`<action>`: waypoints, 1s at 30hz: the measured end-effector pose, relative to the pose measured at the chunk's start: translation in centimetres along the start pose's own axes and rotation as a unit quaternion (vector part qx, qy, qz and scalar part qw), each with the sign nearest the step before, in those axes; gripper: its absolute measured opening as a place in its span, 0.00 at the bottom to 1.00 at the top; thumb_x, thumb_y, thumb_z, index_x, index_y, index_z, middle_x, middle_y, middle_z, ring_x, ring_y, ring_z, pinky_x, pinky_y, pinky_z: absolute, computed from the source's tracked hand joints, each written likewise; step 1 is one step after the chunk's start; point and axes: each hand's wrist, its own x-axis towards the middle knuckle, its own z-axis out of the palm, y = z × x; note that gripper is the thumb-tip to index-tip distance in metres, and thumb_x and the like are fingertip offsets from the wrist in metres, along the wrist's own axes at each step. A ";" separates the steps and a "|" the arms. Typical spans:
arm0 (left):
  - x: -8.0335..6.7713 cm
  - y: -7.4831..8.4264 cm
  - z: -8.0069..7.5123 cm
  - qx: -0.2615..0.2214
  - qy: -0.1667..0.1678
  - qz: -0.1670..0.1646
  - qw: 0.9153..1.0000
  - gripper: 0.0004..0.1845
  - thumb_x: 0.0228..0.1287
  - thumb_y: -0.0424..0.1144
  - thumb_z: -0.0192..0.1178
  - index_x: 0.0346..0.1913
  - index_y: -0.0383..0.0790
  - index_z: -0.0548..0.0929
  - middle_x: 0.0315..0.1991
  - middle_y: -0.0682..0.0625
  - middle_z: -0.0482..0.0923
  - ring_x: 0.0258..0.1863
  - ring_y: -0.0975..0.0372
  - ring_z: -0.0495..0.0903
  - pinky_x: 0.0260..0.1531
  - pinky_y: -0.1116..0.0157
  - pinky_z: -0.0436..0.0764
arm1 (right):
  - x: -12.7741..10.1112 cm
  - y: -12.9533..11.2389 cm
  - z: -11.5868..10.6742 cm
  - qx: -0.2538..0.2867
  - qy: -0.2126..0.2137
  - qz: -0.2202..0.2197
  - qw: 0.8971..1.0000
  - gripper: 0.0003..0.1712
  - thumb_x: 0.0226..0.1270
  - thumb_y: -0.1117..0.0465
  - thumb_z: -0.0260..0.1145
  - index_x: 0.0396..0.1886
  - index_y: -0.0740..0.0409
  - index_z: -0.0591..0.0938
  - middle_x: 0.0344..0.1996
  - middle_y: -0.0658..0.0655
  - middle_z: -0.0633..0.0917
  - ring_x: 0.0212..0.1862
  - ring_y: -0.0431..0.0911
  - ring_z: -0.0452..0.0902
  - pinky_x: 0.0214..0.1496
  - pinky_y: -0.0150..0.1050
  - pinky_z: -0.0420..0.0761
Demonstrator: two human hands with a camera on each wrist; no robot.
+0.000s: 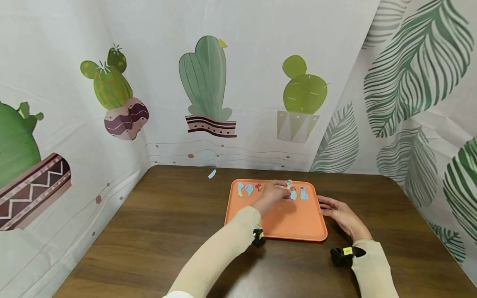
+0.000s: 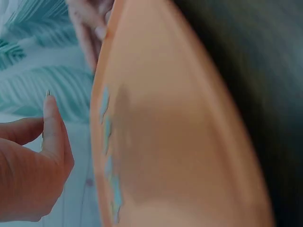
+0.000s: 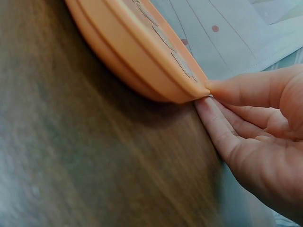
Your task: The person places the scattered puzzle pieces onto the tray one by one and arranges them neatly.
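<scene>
An orange tray (image 1: 294,225) lies on the table, with a row of small light-blue paper cutouts (image 1: 303,193) along its far side. Some cutouts carry red or yellow print. Over that row, my left hand (image 1: 273,194) pinches a small flat paper cutout (image 1: 289,182) between thumb and fingers, raised above the tray. Edge-on in the left wrist view, the cutout (image 2: 48,93) shows only as a thin line. My right hand (image 3: 265,111) grips the tray's rim at its right side, thumb on top and fingers underneath. The left hand hides part of the row.
A light-blue paper scrap (image 1: 212,174) lies on the brown wooden table (image 1: 167,215), left of the tray near the back edge. Behind the table hangs a white cloth (image 1: 257,82) printed with cacti and leaves. Each wrist wears a black camera strap (image 1: 346,254).
</scene>
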 end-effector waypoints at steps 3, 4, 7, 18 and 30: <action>-0.1 -0.7 1.5 0.014 0.007 -0.011 1.000 0.11 0.59 0.22 0.62 0.44 0.33 0.80 0.30 0.42 0.81 0.25 0.56 0.83 0.40 0.54 0.86 | 0.1 0.1 0.0 0.002 0.000 -0.001 1.000 0.36 0.72 0.66 0.58 0.74 0.68 0.55 0.68 0.74 0.62 0.67 0.61 0.61 0.55 0.30 0.77; -0.1 -0.9 1.9 0.019 0.008 -0.016 1.000 0.10 0.59 0.22 0.62 0.43 0.33 0.80 0.29 0.42 0.80 0.25 0.56 0.83 0.38 0.55 0.86 | 0.1 0.1 -0.1 0.002 0.000 -0.002 1.000 0.36 0.72 0.66 0.58 0.74 0.68 0.55 0.68 0.74 0.62 0.67 0.61 0.62 0.55 0.30 0.78; -0.4 -1.3 3.1 0.027 0.015 -0.031 0.999 0.09 0.59 0.21 0.62 0.42 0.33 0.79 0.28 0.42 0.79 0.26 0.54 0.84 0.35 0.57 0.87 | 0.2 0.1 -0.1 0.003 0.002 -0.006 1.000 0.35 0.72 0.67 0.58 0.74 0.68 0.56 0.68 0.74 0.61 0.65 0.57 0.67 0.55 0.30 0.78; -0.7 -2.7 5.4 0.076 0.039 -0.055 0.995 0.07 0.58 0.19 0.62 0.35 0.32 0.78 0.26 0.43 0.77 0.25 0.48 0.85 0.25 0.59 0.86 | 0.4 0.2 -0.1 0.001 0.006 -0.010 1.000 0.35 0.71 0.67 0.59 0.73 0.70 0.57 0.67 0.75 0.63 0.53 0.37 0.75 0.52 0.25 0.76; -1.1 -2.5 5.8 0.122 0.047 -0.061 0.990 0.07 0.58 0.19 0.62 0.34 0.32 0.79 0.24 0.44 0.77 0.25 0.49 0.85 0.26 0.58 0.86 | -0.1 0.0 -0.2 0.009 0.001 -0.007 1.000 0.34 0.72 0.67 0.56 0.74 0.68 0.55 0.67 0.75 0.62 0.53 0.37 0.74 0.54 0.30 0.78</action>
